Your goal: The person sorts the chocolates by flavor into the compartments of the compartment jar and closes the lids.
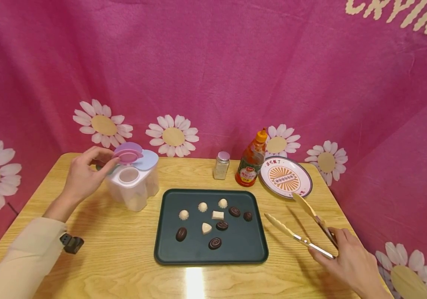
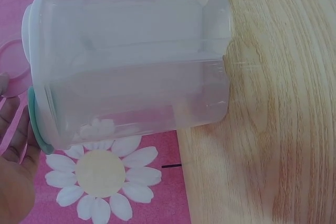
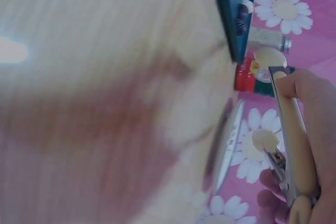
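Ten chocolates (image 1: 218,215) lie on the dark tray (image 1: 198,254) before me, between the clear container (image 1: 136,201) and the tongs (image 1: 303,239). My left hand (image 1: 83,177) pinches the raised pink lid (image 1: 128,156) at the container's top, above a round opening; my right hand (image 1: 355,263) is wrapped round the tongs, their arms spread above the surface (image 1: 109,257).

**White Daisies (image 1: 173,136) Are Dotting Magenta Cloth (image 1: 213,62)**

Yellow is filling the daisies' centres (image 1: 103,125). A translucent whitish container (image 1: 136,200) is carrying a purple-and-pink lid (image 1: 128,153), a pale blue lid (image 1: 148,161) and a green lid (image 2: 37,121). Tan is tipping the silver tongs (image 1: 295,236). The dark green tray (image 1: 237,251) is setting off cream and dark brown sweets (image 1: 215,243), some bearing swirls. An orange sunburst (image 1: 284,178) is brightening the white plate (image 1: 304,176).
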{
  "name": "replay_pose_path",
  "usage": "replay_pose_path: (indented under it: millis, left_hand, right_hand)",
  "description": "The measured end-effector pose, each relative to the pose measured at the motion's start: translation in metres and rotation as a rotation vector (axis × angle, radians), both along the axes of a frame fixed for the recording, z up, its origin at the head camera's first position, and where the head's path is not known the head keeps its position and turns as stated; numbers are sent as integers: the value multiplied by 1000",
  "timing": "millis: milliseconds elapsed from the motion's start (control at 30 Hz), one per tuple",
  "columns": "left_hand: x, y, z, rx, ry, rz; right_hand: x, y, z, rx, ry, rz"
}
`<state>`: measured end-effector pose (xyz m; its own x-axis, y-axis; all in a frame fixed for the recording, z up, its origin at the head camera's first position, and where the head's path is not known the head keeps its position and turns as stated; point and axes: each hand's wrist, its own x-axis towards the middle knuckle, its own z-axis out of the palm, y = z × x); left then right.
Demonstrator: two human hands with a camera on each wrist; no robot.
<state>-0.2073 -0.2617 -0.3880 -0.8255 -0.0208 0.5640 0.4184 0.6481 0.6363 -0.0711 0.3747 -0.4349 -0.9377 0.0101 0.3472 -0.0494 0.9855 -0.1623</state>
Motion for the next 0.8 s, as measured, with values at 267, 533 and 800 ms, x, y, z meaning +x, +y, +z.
replay_pose_path:
  millis: [267, 533, 800]
  left_hand:
    - [2, 0, 2, -4, -22, 3]
    - [2, 2, 3, -10, -23, 4]
    - [2, 1, 3, -8, -25, 0]
  right_hand:
    - [-5, -14, 18, 105, 20, 143]
    - [-11, -22, 21, 177, 16, 248]
    - [-19, -29, 20, 255, 82, 348]
